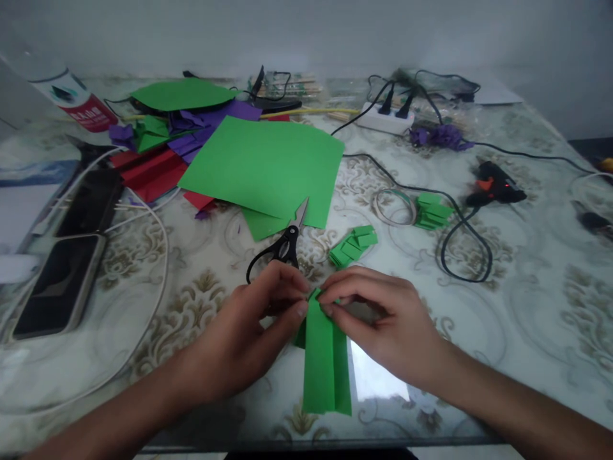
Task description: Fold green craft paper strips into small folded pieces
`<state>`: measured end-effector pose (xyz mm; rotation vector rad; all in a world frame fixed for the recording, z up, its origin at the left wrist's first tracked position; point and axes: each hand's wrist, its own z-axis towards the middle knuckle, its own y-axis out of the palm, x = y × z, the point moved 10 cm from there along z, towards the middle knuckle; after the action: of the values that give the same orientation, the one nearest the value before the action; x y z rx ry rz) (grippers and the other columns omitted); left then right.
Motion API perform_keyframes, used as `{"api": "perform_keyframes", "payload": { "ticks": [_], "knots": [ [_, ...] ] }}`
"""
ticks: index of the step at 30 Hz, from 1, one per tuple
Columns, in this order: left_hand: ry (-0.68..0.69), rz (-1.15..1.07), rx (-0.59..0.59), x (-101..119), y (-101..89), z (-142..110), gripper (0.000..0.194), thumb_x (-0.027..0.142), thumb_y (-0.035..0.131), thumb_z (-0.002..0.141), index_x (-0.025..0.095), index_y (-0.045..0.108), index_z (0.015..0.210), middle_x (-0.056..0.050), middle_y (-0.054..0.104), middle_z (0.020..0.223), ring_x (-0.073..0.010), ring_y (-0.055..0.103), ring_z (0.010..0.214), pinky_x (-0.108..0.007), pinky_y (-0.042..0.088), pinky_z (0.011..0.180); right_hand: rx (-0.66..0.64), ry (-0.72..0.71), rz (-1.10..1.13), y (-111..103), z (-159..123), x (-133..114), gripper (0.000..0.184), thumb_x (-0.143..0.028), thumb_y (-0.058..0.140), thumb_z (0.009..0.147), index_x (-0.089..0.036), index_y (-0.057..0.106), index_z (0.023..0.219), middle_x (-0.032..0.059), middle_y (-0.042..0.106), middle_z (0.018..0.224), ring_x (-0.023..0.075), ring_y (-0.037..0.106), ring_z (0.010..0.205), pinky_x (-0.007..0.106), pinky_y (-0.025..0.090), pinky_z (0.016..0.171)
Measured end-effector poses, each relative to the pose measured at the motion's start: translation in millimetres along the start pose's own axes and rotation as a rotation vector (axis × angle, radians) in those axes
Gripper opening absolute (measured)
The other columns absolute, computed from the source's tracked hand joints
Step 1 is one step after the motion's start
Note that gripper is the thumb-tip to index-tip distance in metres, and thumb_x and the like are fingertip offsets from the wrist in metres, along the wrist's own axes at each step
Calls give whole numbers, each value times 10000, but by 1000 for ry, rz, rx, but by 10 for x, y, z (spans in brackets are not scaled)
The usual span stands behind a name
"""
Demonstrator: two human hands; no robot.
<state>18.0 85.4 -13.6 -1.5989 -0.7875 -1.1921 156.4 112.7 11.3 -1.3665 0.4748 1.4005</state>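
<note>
Our bare left hand [253, 326] and right hand [390, 322] pinch the top of a folded green paper strip [320, 364], six o'clock on the floral-patterned desk [517, 345]; black-handled metal scissors [290, 237] lie at its eleven o'clock.

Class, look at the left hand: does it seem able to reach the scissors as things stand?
Probably yes: the scissors lie just beyond the left hand, with nothing seen between. It is holding the folded green strip, though, so it would likely have to let go first.
</note>
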Motion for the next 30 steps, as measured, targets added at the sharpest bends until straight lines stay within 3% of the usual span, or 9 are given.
{"api": "perform_keyframes", "payload": {
  "ticks": [7,10,13,15,17,22,25,30],
  "knots": [
    [419,412,150,385,-78,-94,305,9,605,889,183,569,1136,-66,626,1095,-178,629,1026,-300,537,887,65,163,88,-34,-49,217,181,-68,661,879,-223,714,956,7,728,986,136,709,896,235,579,784],
    [499,528,90,451,25,-143,455,39,609,867,161,521,1296,-106,618,1174,-220,616,1073,-363,536,922,109,231,160,-45,-70,291,171,-90,666,887,-245,664,958,-16,697,954,124,695,846,232,576,766],
    [526,563,-28,464,149,-158,574,157,654,819,144,485,1367,-132,603,1211,-276,601,1090,-454,526,936,143,277,244,-53,-73,332,250,-103,646,905,-275,652,1086,-24,652,954,119,674,842,225,566,748],
    [520,518,-56,466,167,-156,627,263,704,788,136,488,1362,-142,593,1221,-300,593,1100,-480,526,935,134,275,231,-44,-68,325,337,-108,635,912,-292,673,1192,-9,633,989,130,655,885,236,556,758],
    [489,465,-41,450,142,-146,644,331,734,776,139,496,1343,-146,589,1226,-311,592,1113,-480,532,934,115,279,191,-26,-71,330,296,-130,644,914,-280,721,1157,12,646,1016,150,636,919,254,543,761],
    [343,422,55,342,5,-121,429,188,667,846,218,517,1247,-87,649,1112,-249,654,992,-388,567,813,134,394,307,13,-120,455,194,-204,681,891,-228,714,1081,9,638,878,163,626,805,272,510,683],
    [275,426,117,275,-77,-116,425,185,641,872,250,508,1270,-66,685,1080,-231,689,912,-362,583,743,120,442,353,47,-119,503,157,-238,700,878,-210,709,1032,19,662,882,169,629,814,284,499,700],
    [196,389,256,144,-206,-95,445,106,631,882,279,527,1278,-25,714,1079,-192,728,925,-309,612,768,117,524,393,67,-120,591,131,-288,735,853,-190,715,939,13,674,834,156,615,784,286,486,703]
  ]
}}
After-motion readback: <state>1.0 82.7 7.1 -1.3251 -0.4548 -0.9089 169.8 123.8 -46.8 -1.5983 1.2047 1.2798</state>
